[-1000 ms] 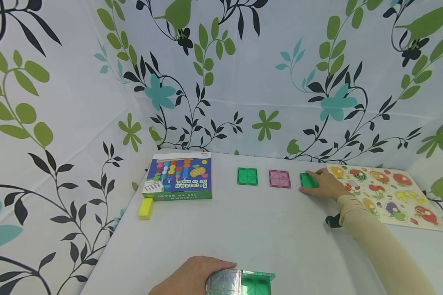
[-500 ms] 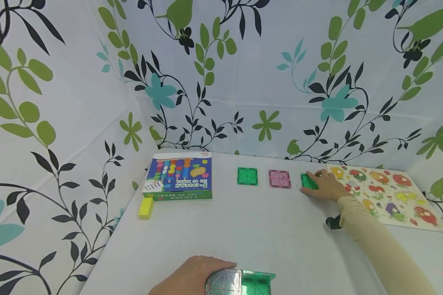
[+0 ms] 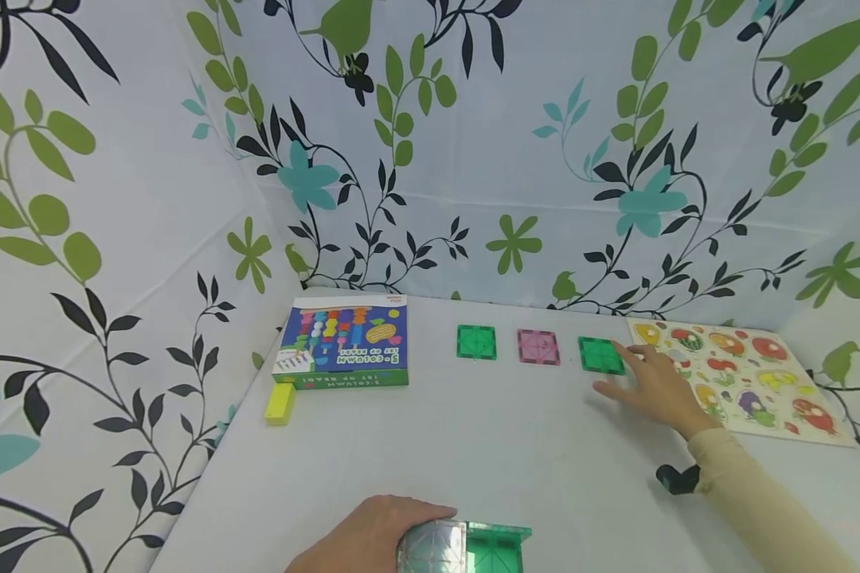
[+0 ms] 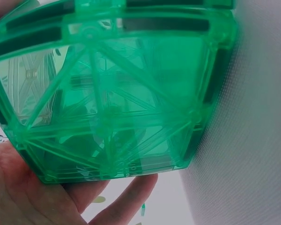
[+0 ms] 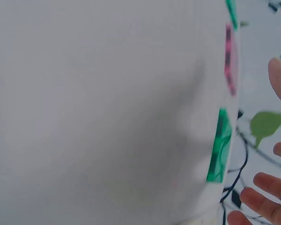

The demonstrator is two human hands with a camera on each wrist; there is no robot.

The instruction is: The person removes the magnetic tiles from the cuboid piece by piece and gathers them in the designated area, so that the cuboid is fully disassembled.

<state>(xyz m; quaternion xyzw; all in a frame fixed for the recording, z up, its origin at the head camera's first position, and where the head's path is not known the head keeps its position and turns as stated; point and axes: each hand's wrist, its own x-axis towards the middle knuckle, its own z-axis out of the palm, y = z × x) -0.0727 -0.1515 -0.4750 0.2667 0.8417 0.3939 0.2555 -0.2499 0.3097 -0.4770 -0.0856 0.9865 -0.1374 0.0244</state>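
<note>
The building looks part done — the left hand [image 3: 373, 535] has its grip curled round a box of clear and green magnetic tiles [image 3: 432, 549], close to the person. Three tiles seem left over: a green tile [image 3: 476, 342], a pink tile [image 3: 538, 347] and a second green tile [image 3: 599, 357] lie flat in a row, apart, at the back of the bench [image 3: 430, 446]. The right hand [image 3: 658, 391] is just beside the last one — fingers spread, grip holding nothing.

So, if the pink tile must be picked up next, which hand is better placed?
Probably the right hand: it looks free, with fingers spread near the green tile beside the pink tile. The left hand is farther away and occupied, holding the tile structure.
</note>
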